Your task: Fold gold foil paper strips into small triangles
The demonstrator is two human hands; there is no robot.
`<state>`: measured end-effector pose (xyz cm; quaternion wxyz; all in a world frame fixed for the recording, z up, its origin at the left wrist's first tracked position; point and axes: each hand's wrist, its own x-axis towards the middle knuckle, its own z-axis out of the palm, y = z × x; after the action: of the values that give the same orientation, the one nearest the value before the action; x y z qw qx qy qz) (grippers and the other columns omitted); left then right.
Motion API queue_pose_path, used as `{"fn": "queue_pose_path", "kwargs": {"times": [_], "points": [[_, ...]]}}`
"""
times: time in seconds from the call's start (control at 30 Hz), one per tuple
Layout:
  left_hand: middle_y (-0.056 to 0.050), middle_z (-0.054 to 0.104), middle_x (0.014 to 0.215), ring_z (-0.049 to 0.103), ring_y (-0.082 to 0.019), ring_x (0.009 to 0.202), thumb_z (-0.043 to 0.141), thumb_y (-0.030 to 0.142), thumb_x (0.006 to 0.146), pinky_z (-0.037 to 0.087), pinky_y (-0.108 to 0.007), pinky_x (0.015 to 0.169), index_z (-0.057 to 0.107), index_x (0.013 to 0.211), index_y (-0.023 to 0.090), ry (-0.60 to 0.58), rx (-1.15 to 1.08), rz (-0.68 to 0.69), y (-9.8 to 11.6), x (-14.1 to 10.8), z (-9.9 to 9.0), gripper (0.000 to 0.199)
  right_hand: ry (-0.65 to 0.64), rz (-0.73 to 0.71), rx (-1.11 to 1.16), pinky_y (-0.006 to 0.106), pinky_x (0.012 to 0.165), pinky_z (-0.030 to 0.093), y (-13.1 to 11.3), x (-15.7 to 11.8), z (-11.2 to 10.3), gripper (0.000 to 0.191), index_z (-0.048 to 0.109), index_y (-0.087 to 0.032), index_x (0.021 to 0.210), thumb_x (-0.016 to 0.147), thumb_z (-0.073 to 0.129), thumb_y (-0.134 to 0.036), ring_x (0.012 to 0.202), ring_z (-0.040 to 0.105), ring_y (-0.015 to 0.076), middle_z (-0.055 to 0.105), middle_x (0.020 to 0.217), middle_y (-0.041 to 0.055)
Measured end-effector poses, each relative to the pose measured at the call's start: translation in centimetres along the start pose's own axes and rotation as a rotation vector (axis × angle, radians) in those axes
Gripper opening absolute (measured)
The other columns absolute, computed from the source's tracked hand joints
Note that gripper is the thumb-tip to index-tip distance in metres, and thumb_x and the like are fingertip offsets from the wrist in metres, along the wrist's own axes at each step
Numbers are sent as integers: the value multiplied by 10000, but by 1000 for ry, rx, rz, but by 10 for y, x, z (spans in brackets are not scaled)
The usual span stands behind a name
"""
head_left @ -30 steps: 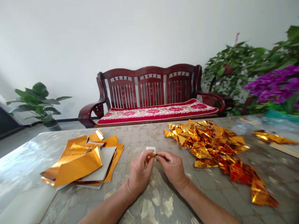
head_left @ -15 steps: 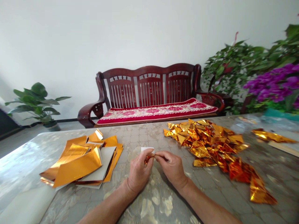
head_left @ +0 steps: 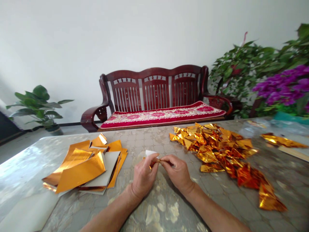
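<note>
My left hand (head_left: 145,172) is closed round a piece of gold foil paper (head_left: 150,151), whose white back sticks up beyond the fingers. Thumb and forefinger of my right hand (head_left: 177,172) pinch the same paper at its right end, so the fingertips of both hands almost meet. Most of the paper is hidden by the fingers. To the left lies a loose stack of gold foil sheets (head_left: 80,174), some showing a pale back. A heap of folded gold foil pieces (head_left: 207,141) spreads on the right, trailing towards the near right.
The table (head_left: 154,199) has a patterned, shiny cover. A pale sheet (head_left: 29,211) lies at the near left. Clear plastic wrapping (head_left: 256,127) is at the far right. Behind the table stand a wooden bench (head_left: 155,90) and potted plants (head_left: 40,106).
The white flap of the paper has tilted a little above my left hand. Both hands keep their grip in nearly the same place.
</note>
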<state>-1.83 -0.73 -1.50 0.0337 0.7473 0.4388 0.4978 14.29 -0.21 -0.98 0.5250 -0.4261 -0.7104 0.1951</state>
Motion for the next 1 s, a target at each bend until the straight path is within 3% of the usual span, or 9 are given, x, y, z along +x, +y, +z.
{"fn": "queue_pose_path", "kwargs": {"times": [0.5,0.67,0.8,0.87,0.9,1.0], "points": [[15,696,852,622,-103,698,633,178,849,501,-207,698,590,1080,222,56,-150,-119,9,0,2,238,-74,-100,-79,250,685,420,4,1,-4,114,562,-225,843,927,489,-205,744,596,158,611,783,4],[-43,671,990,616,-180,905,638,298,856,483,-311,860,599,1106,212,139,-149,-161,6,5,-5,267,-67,3,51,249,680,439,6,3,-7,121,582,-226,831,921,502,-237,717,615,154,638,747,-8],[-101,612,1194,565,-227,1104,467,366,942,424,-379,986,575,1197,187,290,-219,-443,-10,16,-14,330,-20,161,262,259,646,482,12,8,-7,121,579,-225,789,886,539,-287,671,635,164,641,695,-14],[-111,628,1185,601,-218,1024,466,449,942,477,-332,858,589,1208,174,207,-389,-626,-19,20,-16,402,-7,220,362,270,635,498,14,10,-6,133,579,-223,790,872,564,-326,658,646,171,653,695,-10],[-114,643,1165,621,-203,953,477,497,934,490,-301,778,586,1239,166,112,-520,-693,-23,22,-16,463,-10,241,403,275,636,505,15,11,-6,146,583,-221,794,868,577,-347,659,653,175,663,701,-6],[-107,687,987,617,-142,735,550,580,881,457,-211,577,633,1177,112,-82,-938,-875,-28,25,-14,560,-25,284,497,285,642,516,16,13,-5,200,590,-218,803,854,620,-409,665,666,182,685,712,4]]}}
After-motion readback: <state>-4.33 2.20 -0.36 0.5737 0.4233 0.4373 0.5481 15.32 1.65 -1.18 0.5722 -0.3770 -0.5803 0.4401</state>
